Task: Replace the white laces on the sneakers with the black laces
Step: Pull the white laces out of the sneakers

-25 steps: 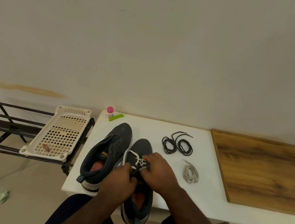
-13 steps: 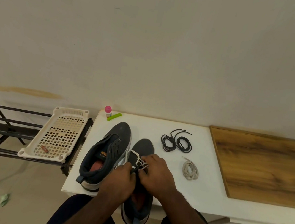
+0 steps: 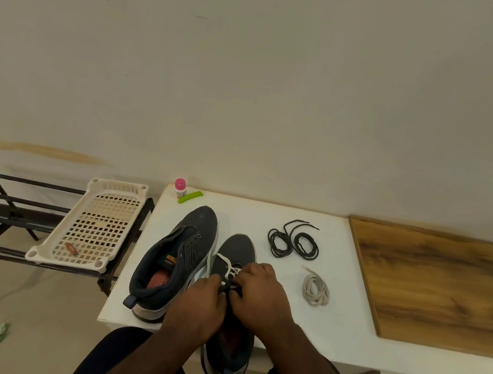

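Hands barely shifted, left hand [image 3: 198, 300] and right hand [image 3: 260, 294] curled, pinching white lace [image 3: 227, 267] on sneaker [image 3: 239, 249]

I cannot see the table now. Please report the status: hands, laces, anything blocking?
Left hand and right hand both pinch white lace on near sneaker. Black laces untouched. Nothing blocking.

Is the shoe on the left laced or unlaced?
Unlaced: the left sneaker shows bare eyelets and an open tongue, with a white lace lying loose on the table.
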